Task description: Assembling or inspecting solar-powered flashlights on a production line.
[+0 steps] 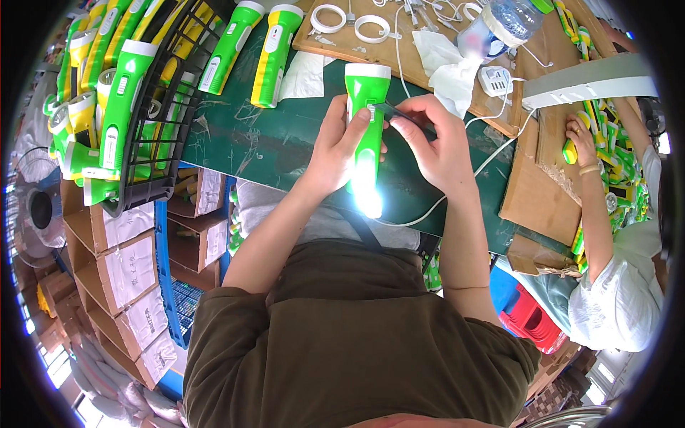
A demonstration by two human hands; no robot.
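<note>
My left hand (338, 146) is wrapped round a green flashlight (365, 128) with a white head, its thumb beside the switch. The flashlight points away from me, and a bright white light glows at its near end. My right hand (437, 139) pinches a slim dark tool (394, 111), whose tip reaches the switch area; its exact kind is not clear. Beyond my left hand, two more flashlights lie on the green table: a green-and-yellow one (276, 57) and a green one (230, 50).
A black basket (148, 132) crowded with flashlights stands at the left. Rings, cables, a white multi-port charger (495, 80) and a plastic bottle (499, 30) occupy a wooden board (335, 44). One white cable (492, 158) crosses the green tabletop (239, 153). At right, a co-worker's hand (582, 143) touches piled flashlights.
</note>
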